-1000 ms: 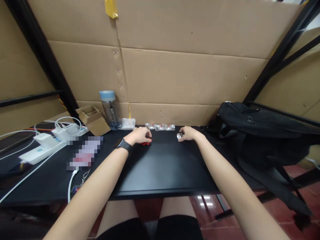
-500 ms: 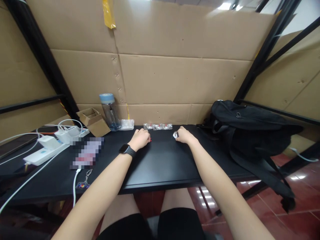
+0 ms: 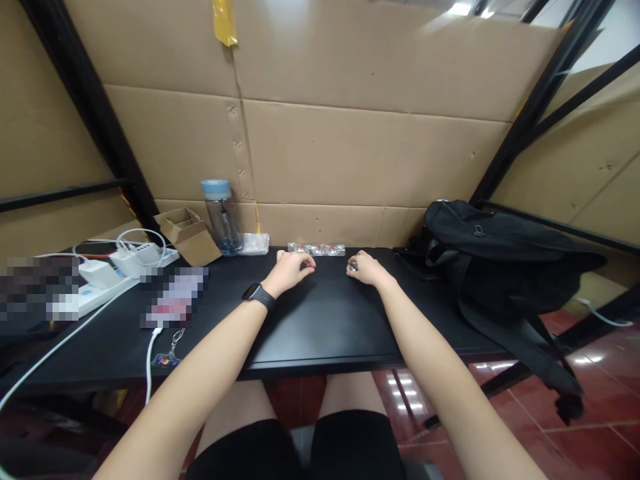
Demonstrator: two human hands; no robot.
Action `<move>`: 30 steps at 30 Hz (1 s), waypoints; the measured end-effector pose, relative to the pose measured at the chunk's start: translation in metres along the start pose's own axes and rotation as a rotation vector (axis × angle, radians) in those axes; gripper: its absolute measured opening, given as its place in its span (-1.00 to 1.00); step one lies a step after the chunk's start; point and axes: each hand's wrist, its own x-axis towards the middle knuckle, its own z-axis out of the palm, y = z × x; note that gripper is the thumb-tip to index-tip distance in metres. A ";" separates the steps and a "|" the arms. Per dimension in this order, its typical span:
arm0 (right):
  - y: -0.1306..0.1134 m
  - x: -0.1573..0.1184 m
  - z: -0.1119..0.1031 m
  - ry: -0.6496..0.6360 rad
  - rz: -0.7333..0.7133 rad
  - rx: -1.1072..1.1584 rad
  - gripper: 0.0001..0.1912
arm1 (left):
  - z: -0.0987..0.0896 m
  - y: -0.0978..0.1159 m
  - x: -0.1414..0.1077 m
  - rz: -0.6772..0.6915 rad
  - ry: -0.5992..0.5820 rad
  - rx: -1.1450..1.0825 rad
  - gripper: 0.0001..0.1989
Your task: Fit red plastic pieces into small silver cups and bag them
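My left hand (image 3: pixel 293 270), with a dark watch on its wrist, is pinched on a small red object (image 3: pixel 311 265) just above the black table (image 3: pixel 320 320). To its right, my right hand (image 3: pixel 366 268) has its fingers closed on a small shiny silver object (image 3: pixel 353 267), mostly hidden by the fingers. The hands are apart. Behind them, against the cardboard wall, lies a row of small clear packets (image 3: pixel 320 250) with red marks.
At the left stand a bottle with a blue lid (image 3: pixel 223 220), an open cardboard box (image 3: pixel 187 237), a white power strip (image 3: pixel 120 277) with cables and a blurred-out phone (image 3: pixel 177 298). A black backpack (image 3: pixel 505 260) fills the table's right side.
My left hand has shifted slightly right and turned, so its thumb and the red object show more. The right hand stays in nearly the same place. The view has tilted slightly.
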 end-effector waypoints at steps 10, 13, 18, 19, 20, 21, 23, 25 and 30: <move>-0.003 -0.005 -0.005 -0.021 -0.122 0.001 -0.77 | 0.001 0.001 -0.001 -0.017 0.077 -0.004 -0.87; -0.002 -0.005 -0.007 -0.025 -0.139 0.033 -0.82 | 0.002 0.002 -0.001 -0.039 0.078 0.000 -0.87; -0.005 -0.007 -0.012 0.025 -0.064 -0.016 -0.59 | 0.001 0.004 -0.003 -0.054 0.074 -0.013 -0.89; -0.007 -0.007 -0.012 0.064 -0.054 -0.024 -0.50 | 0.000 0.005 -0.003 -0.056 0.082 -0.022 -0.90; -0.008 -0.008 -0.012 0.103 -0.059 -0.011 -0.44 | -0.001 0.006 -0.003 -0.059 0.092 -0.034 -0.90; -0.010 -0.008 -0.012 0.140 -0.079 0.032 -0.42 | -0.002 0.006 -0.003 -0.064 0.105 -0.047 -0.89; -0.017 -0.008 -0.011 0.195 -0.150 0.212 -0.44 | -0.003 0.007 -0.002 -0.073 0.131 -0.074 -0.88; -0.026 -0.008 -0.009 0.231 -0.218 0.478 -0.48 | -0.002 0.007 -0.001 -0.094 0.155 -0.130 -0.87; -0.056 -0.014 -0.004 0.221 -0.307 1.096 -0.45 | 0.007 0.006 0.005 -0.141 0.281 -0.470 -0.85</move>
